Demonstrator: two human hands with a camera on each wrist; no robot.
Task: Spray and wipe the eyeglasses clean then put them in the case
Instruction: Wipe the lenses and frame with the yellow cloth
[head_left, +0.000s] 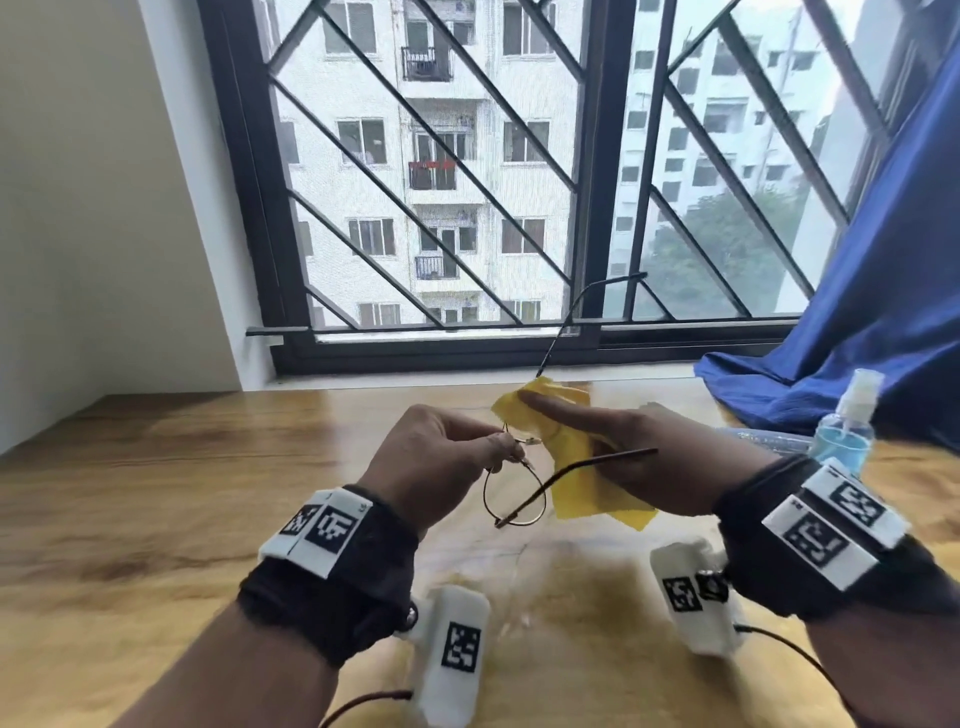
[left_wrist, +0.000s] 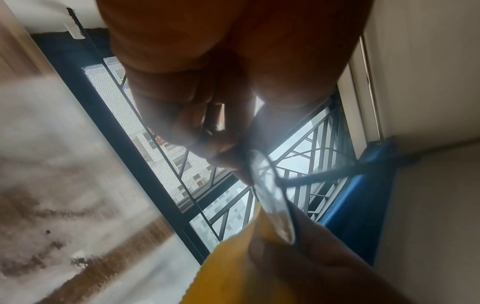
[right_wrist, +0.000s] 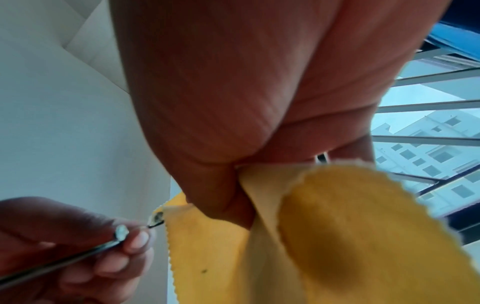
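Note:
Thin-rimmed eyeglasses (head_left: 514, 496) with open temples hang above the wooden table (head_left: 156, 493). My left hand (head_left: 447, 462) pinches the frame near the bridge, one round lens hanging free below it. My right hand (head_left: 623, 457) holds a yellow cloth (head_left: 576, 452) wrapped over the other lens, its forefinger stretched out along the cloth's top and the thumb underneath. In the left wrist view the lens (left_wrist: 272, 197) shows edge-on with the cloth (left_wrist: 233, 267) below it. In the right wrist view the cloth (right_wrist: 350, 236) is pinched under my thumb, and the nose pads (right_wrist: 122, 232) sit by my left fingers.
A spray bottle (head_left: 844, 431) of blue liquid stands at the right, in front of a blue curtain (head_left: 857, 322) draped onto the table. A clear plastic thing (head_left: 769, 441) lies beside the bottle. A barred window (head_left: 467, 182) runs along the table's far edge.

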